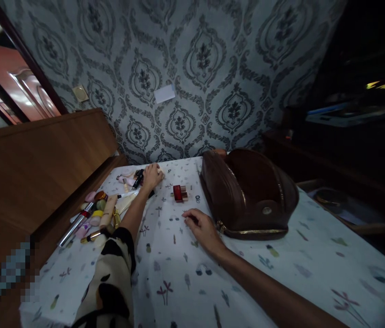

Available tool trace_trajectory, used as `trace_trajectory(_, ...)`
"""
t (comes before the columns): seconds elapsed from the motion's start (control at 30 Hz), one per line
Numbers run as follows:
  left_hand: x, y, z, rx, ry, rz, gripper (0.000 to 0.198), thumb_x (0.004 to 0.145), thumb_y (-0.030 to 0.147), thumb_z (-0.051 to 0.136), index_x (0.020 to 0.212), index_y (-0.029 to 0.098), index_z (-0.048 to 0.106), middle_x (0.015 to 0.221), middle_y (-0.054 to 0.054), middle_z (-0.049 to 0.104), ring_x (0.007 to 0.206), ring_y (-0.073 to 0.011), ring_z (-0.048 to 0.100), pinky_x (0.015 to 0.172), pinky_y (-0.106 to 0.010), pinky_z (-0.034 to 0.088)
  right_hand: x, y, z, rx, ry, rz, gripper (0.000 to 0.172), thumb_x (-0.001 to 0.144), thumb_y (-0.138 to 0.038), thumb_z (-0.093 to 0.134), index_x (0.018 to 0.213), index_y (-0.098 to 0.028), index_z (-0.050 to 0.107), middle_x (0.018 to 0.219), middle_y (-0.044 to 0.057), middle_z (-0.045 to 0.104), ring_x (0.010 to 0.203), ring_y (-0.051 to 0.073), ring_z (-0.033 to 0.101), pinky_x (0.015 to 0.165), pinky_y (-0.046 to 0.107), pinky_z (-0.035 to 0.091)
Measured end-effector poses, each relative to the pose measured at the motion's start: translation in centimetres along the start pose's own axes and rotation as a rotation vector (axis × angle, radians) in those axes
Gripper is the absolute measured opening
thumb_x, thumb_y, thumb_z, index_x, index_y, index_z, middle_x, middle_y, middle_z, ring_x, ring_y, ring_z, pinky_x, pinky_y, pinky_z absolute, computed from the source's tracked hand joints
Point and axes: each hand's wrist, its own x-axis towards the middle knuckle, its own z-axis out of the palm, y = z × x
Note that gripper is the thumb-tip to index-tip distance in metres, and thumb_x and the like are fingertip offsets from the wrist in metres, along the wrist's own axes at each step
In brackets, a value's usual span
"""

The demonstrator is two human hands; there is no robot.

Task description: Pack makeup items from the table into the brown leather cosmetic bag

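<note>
My left hand (pixel 152 177) reaches to the far left part of the patterned cloth, its fingers closed down over something pale that I cannot make out. Beside it lie a black tube (pixel 138 178) and several small pale items. My right hand (pixel 203 230) hovers or rests low over the cloth, loosely curled, a gap between thumb and fingers and nothing visible in them. Just beyond it is a small red bottle with a gold cap (pixel 179 193). To its right a brown leather bag (pixel 252 196) stands with its zipped top gaping.
Cosmetics lie in a pile at left, among them a silver tube (pixel 76 224), a beige tube (pixel 108 212) and a yellow-lidded jar (pixel 96 218). A small dark ring-like item (pixel 197 199) lies near the bag. A wooden board (pixel 49 150) borders the left; an open drawer (pixel 352 223) is at right.
</note>
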Motion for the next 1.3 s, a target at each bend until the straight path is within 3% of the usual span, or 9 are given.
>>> trace_trajectory(0.17, 0.2, 0.9, 0.8, -0.004, -0.013, -0.073, 0.048, 0.097, 0.046, 0.054, 0.136, 0.017, 0.050, 0.136, -0.013, 0.053, 0.126, -0.0300, 0.051, 0.104, -0.053, 0.044, 0.1, 0.0, 0.1, -0.007, 0.004, 0.003, 0.019, 0.080, -0.025, 0.051, 0.084, -0.019, 0.069, 0.081, 0.003, 0.067, 0.072, 0.017, 0.059, 0.068, 0.028, 0.045)
trace_trajectory(0.33, -1.2, 1.3, 0.8, -0.019, -0.123, 0.044, 0.047, 0.095, 0.041, 0.060, 0.136, 0.019, 0.052, 0.137, -0.012, 0.055, 0.123, -0.0285, 0.055, 0.104, -0.054, 0.045, 0.1, 0.0, 0.1, -0.005, 0.000, 0.005, 0.019, 0.078, -0.022, 0.051, 0.083, -0.019, 0.069, 0.080, 0.003, 0.068, 0.072, 0.017, 0.059, 0.068, 0.028, 0.046)
trace_trajectory(0.57, -3.0, 1.1, -1.6, -0.077, -0.224, 0.222, 0.042, 0.093, 0.035, 0.062, 0.132, 0.021, 0.054, 0.132, -0.009, 0.058, 0.123, -0.0287, 0.054, 0.107, -0.055, 0.040, 0.0, -0.1, 0.1, 0.003, -0.003, 0.013, 0.018, 0.079, -0.021, 0.051, 0.083, -0.020, 0.069, 0.080, 0.003, 0.069, 0.072, 0.017, 0.060, 0.068, 0.028, 0.047)
trace_trajectory(0.7, -4.0, 0.8, -2.5, -0.119, -0.191, 0.244, 0.038, 0.092, 0.031, 0.055, 0.130, 0.027, 0.053, 0.129, -0.006, 0.060, 0.122, -0.0281, 0.054, 0.106, -0.047, 0.039, 0.0, -0.1, 0.2, 0.006, -0.006, 0.018, 0.019, 0.080, -0.021, 0.051, 0.084, -0.019, 0.069, 0.082, 0.003, 0.070, 0.075, 0.018, 0.062, 0.069, 0.028, 0.047)
trace_trajectory(0.83, -4.4, 0.8, -2.6, -0.133, -0.123, 0.207, 0.032, 0.101, 0.033, 0.039, 0.127, 0.021, 0.055, 0.113, -0.008, 0.066, 0.113, -0.0247, 0.058, 0.101, -0.042, 0.044, 0.0, 0.0, 0.2, 0.001, 0.000, 0.028, 0.019, 0.079, -0.022, 0.051, 0.084, -0.019, 0.069, 0.077, 0.003, 0.068, 0.074, 0.019, 0.061, 0.070, 0.029, 0.047)
trace_trajectory(1.07, -6.1, 0.8, -1.4, -0.139, -0.169, 0.242, 0.033, 0.097, 0.043, 0.057, 0.113, 0.015, 0.064, 0.120, -0.009, 0.065, 0.114, -0.0234, 0.061, 0.103, -0.049, 0.046, 0.0, -0.1, 0.2, 0.000, -0.010, 0.029, 0.019, 0.080, -0.021, 0.051, 0.085, -0.019, 0.069, 0.077, 0.003, 0.068, 0.074, 0.018, 0.062, 0.070, 0.029, 0.047)
trace_trajectory(1.23, -8.5, 0.8, -2.2, -0.175, -0.220, 0.291, 0.039, 0.106, 0.033, 0.029, 0.114, 0.018, 0.065, 0.123, -0.009, 0.067, 0.123, -0.0226, 0.057, 0.115, -0.046, 0.033, 0.1, 0.0, 0.2, 0.003, -0.009, 0.028, 0.019, 0.079, -0.019, 0.051, 0.085, -0.019, 0.069, 0.082, 0.004, 0.070, 0.076, 0.018, 0.063, 0.071, 0.029, 0.047)
trace_trajectory(1.3, -9.3, 0.8, -2.9, -0.202, -0.238, 0.302, 0.043, 0.106, 0.034, 0.025, 0.121, 0.020, 0.063, 0.126, -0.008, 0.067, 0.124, -0.0224, 0.057, 0.114, -0.042, 0.034, 0.1, 0.0, 0.2, 0.003, -0.009, 0.032, 0.020, 0.079, -0.019, 0.050, 0.086, -0.019, 0.069, 0.081, 0.003, 0.070, 0.075, 0.018, 0.063, 0.071, 0.029, 0.047)
